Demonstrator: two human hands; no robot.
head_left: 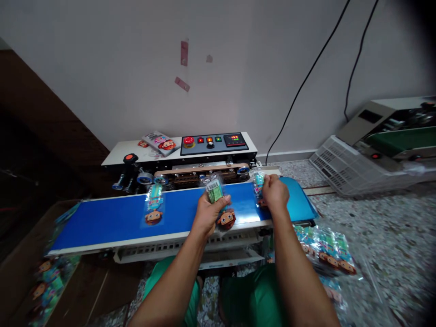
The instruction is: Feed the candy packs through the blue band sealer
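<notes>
My left hand [208, 214] is closed around a clear bag [215, 190] with a barcode label and a brown-haired cartoon doll figure inside, above the middle of the blue conveyor belt [112, 222]. Farther right, my right hand [275, 194] pinches another clear doll bag [259, 180], its top edge near the right end of the band sealer [190, 172]. My fingers partly cover that bag. A third doll bag [154, 208] lies on the belt at the left, its upper end at the sealer's band, its doll face toward me.
The sealer's control panel [214, 142] has a red button and lit digits. A printed packet [162, 141] rests on its housing. Bagged dolls [329, 250] lie at the lower right; a cardboard box [86, 286] at the lower left holds several more. A white crate [354, 170] stands at right.
</notes>
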